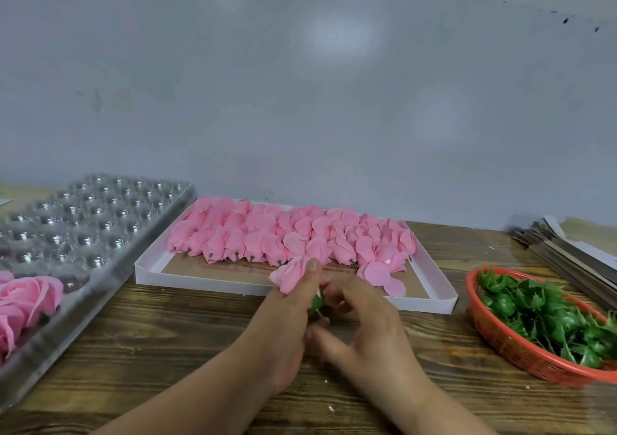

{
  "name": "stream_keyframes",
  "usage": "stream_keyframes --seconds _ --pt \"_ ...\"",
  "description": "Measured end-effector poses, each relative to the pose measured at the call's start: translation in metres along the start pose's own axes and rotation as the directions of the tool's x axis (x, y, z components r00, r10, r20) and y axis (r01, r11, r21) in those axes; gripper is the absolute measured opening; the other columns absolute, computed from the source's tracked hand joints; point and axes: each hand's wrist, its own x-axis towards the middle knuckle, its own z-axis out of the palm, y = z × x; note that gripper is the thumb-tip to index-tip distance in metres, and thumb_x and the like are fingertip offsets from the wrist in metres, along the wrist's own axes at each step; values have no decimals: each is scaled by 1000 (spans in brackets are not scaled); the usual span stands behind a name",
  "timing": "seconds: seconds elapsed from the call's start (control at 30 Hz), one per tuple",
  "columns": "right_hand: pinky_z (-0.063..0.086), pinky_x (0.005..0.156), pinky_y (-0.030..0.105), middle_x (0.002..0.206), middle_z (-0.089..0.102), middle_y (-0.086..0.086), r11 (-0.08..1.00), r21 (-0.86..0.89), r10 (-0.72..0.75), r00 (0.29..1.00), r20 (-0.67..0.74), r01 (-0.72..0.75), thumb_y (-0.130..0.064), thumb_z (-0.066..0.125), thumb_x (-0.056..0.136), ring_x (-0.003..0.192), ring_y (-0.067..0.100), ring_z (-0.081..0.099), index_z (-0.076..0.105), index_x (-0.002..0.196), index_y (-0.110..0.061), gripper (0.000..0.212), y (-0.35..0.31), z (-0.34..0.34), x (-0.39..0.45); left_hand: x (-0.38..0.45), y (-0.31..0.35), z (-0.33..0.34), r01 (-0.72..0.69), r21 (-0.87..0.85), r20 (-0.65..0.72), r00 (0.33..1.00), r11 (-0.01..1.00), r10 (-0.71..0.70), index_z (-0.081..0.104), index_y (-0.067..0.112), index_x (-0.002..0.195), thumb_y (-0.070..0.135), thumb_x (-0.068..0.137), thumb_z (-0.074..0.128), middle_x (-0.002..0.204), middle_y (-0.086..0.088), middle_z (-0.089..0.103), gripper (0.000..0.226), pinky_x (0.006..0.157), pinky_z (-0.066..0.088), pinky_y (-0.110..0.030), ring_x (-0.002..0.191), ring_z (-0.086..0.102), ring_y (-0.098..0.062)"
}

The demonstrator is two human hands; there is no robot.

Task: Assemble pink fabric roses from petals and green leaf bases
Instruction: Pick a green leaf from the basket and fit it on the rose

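Observation:
My left hand [287, 317] holds a pink fabric rose head [289, 276] upright between thumb and fingers, just in front of the white tray. My right hand [364, 321] is right beside it, its fingers pinching a green leaf base [315, 305] under the rose. Only a small part of the leaf base shows between the two hands. The white shallow tray [207, 279] behind holds rows of several pink petal bundles [287, 234]. An orange basket [510, 344] at the right holds several green leaf bases [541, 311].
A clear plastic cavity tray [83, 221] lies at the left, with finished pink roses [23, 301] in its near cells. A stack of flat cardboard strips [567, 251] lies at the far right. The wooden tabletop [150, 351] runs up to a grey wall.

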Motion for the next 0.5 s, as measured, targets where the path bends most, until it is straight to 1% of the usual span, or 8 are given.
stream_keyframes --seconds 0.1,0.17,0.23,0.27,0.33,0.4,0.47,0.5 --pt "49 61 21 82 64 -11 996 -73 -47 995 -90 41 -27 68 66 70 2 58 64 94 -17 30 -2 6 -3 0 -2 7 81 -169 2 997 982 -82 68 10 111 49 77 57 108 -16 71 53 99 48 -47 104 67 -28" --pt "49 59 26 81 68 -4 992 -114 -60 989 -134 45 -23 69 66 69 8 60 67 90 -11 27 -3 9 -4 0 -4 9 120 -265 25 993 957 -117 66 9 115 47 76 59 109 -15 71 55 96 50 -42 104 68 -26" --pt "48 57 24 74 66 -4 995 -92 -43 987 -158 29 -18 71 63 65 8 57 68 86 -11 24 -5 9 -4 0 -5 10 135 -304 63 991 943 -122 68 9 111 44 75 62 108 -14 71 51 90 52 -38 104 68 -24" --pt "46 56 23 69 63 -5 999 -38 -1 986 -169 -6 -17 71 63 63 8 56 68 84 -15 22 -6 8 -3 -1 -5 10 138 -312 92 989 940 -114 70 9 108 42 75 65 107 -14 71 47 86 54 -37 104 68 -24" --pt "46 55 25 62 58 -2 967 199 187 973 -136 -158 -20 70 63 57 7 51 67 78 -24 16 -8 7 -1 -1 -4 9 132 -317 145 985 939 -89 73 10 102 40 71 70 107 -15 71 43 83 56 -35 103 68 -24" --pt "48 57 27 61 59 -3 826 466 365 931 -11 -318 -17 69 60 57 8 51 69 79 -22 20 -7 7 3 0 -3 7 121 -281 180 981 952 -71 74 14 101 42 69 75 111 -17 70 42 88 56 -39 105 67 -26" --pt "51 62 31 63 63 1 688 611 446 892 69 -391 -12 68 59 62 15 57 70 81 -14 23 -2 6 5 2 -1 3 94 -194 228 972 976 -48 74 18 104 44 72 77 117 -20 66 41 98 49 -43 112 63 -29" --pt "53 64 34 65 65 8 638 648 468 878 102 -416 -10 67 59 65 20 59 69 85 -11 25 -1 5 5 3 0 1 75 -163 244 969 984 -33 73 17 106 41 71 76 120 -22 65 42 100 48 -44 115 61 -31"
